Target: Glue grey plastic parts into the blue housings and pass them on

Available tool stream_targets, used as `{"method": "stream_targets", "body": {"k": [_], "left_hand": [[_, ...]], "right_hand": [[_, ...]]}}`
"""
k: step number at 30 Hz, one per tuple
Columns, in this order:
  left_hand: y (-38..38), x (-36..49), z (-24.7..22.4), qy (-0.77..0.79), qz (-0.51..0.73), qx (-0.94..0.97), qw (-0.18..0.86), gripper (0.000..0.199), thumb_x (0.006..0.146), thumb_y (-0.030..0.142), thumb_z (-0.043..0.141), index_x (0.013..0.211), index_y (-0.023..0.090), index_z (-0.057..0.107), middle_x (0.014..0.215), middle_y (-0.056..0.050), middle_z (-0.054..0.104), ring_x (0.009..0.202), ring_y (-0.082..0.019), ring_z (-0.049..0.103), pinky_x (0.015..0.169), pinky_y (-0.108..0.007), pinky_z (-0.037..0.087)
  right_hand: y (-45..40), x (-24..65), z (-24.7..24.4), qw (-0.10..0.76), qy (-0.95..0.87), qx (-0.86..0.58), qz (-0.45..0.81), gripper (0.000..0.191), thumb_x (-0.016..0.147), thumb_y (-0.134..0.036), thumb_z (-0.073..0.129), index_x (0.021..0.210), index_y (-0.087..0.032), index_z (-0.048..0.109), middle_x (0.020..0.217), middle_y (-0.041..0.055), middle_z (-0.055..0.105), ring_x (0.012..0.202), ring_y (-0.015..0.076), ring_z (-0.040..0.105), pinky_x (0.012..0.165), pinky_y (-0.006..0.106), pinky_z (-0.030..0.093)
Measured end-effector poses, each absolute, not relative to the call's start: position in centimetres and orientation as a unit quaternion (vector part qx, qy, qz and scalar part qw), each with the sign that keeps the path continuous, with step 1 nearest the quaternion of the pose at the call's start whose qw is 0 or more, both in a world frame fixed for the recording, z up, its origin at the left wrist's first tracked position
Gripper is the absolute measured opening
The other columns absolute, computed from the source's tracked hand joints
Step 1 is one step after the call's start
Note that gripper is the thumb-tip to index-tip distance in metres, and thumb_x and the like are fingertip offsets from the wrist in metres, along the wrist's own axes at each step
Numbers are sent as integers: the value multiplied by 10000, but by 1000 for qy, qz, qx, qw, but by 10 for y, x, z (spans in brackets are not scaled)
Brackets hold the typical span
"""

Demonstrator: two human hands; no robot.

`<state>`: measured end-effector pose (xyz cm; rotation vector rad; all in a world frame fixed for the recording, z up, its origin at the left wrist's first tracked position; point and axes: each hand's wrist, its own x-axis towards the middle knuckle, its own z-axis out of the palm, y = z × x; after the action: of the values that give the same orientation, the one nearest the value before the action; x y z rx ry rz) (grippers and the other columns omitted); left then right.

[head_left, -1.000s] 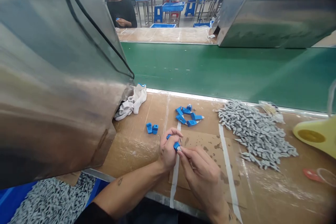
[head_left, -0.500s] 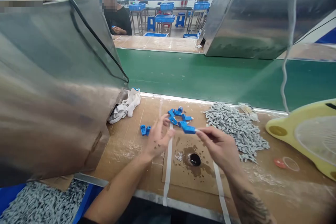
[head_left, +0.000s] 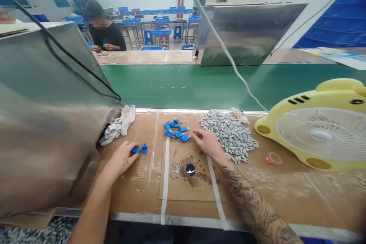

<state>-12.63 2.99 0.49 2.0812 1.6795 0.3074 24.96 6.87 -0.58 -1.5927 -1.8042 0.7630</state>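
My left hand [head_left: 123, 158] has its thumb and fingers closed around a small blue plastic part [head_left: 135, 150] on the left of the cardboard-covered bench. Just right of it stands a second blue part [head_left: 144, 148]. My right hand [head_left: 208, 144] is loosely curled, thumb and forefinger slightly apart, with nothing visible between them. Its fingertips are just right of a blue part [head_left: 185, 138] with a pale tip. That part lies at the front of a loose cluster of several blue parts [head_left: 177, 135]. Beside the right hand spreads a heap of small grey pieces [head_left: 228, 131].
A small round pot of dark liquid [head_left: 190, 169] sits on wet, taped cardboard. White gloves [head_left: 121, 124] lie by a metal housing [head_left: 57, 122] at left. A yellow fan [head_left: 265, 126] stands right. Beyond runs a green belt [head_left: 171, 87]; a co-worker [head_left: 107, 36] sits across it.
My left hand has moved left, from beside the cluster onto a separate blue part. The blue part my right hand held now rests at the cluster's front. My view has turned right and up.
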Motion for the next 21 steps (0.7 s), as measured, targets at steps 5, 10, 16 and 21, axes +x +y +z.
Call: {"method": "stream_targets", "body": {"k": [5,10,16,21], "left_hand": [[26,-142,-1,657,172,704,209,337,812,508,608,894,187,670,899,-68,657,812,-249,601,784,-349,464],[23,-114,14,627,409,530,399,460,763,571,721,962,165,635,793,-29,645,633,-161,544,571,-261,443],[34,-17,42,427,464,451,631,416,728,459,812,931,152,619,768,-16,624,563,-105,547,467,-195,392],[35,24,17,350,396,474,704,419,742,460,816,906,129,618,740,-8,589,586,-111,570,522,-221,446]], "right_hand": [[46,318,26,204,-731,-606,238,248,919,-294,571,1059,-210,758,943,53,770,836,207,692,800,329,517],[17,350,27,75,-783,-585,199,156,857,-174,625,831,-208,775,870,74,738,827,242,657,771,343,476],[17,331,11,19,-781,-609,137,244,866,-112,528,763,-175,740,832,110,699,824,256,643,750,334,443],[21,326,7,33,-767,-628,126,163,784,-101,556,761,-167,703,790,92,678,764,242,636,696,317,436]]}}
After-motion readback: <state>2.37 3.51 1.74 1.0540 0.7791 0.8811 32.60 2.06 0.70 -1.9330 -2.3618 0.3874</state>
